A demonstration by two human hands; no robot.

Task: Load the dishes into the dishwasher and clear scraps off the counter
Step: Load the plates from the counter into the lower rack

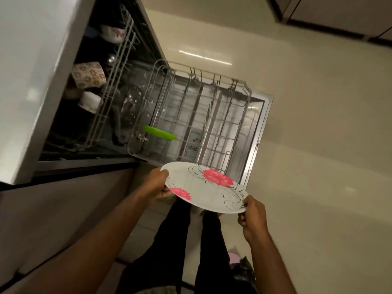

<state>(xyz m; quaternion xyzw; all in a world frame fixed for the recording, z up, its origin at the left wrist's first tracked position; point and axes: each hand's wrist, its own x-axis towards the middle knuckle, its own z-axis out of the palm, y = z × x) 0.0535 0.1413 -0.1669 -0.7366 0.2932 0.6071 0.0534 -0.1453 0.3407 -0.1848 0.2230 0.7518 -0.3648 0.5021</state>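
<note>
A white plate [209, 193] with pink flowers and black swirls hangs level in front of the open dishwasher. My left hand [157, 183] grips its left rim and my right hand [253, 211] pinches its right rim. Just beyond it the lower rack [239, 115] is pulled out over the lowered door [262, 132]. A green plate [159, 132] stands on edge in the rack's left part. The upper rack [118, 66] inside the machine holds a flowered mug [89, 74], a white cup [90, 101] and a floral bowl [113, 32].
A white countertop [27, 66] runs along the left above the machine, with cabinet fronts [53, 211] below it. Pale glossy floor [318, 145] spreads to the right. My legs [191, 251] stand under the plate. Dark cabinet bases [331, 22] line the top right.
</note>
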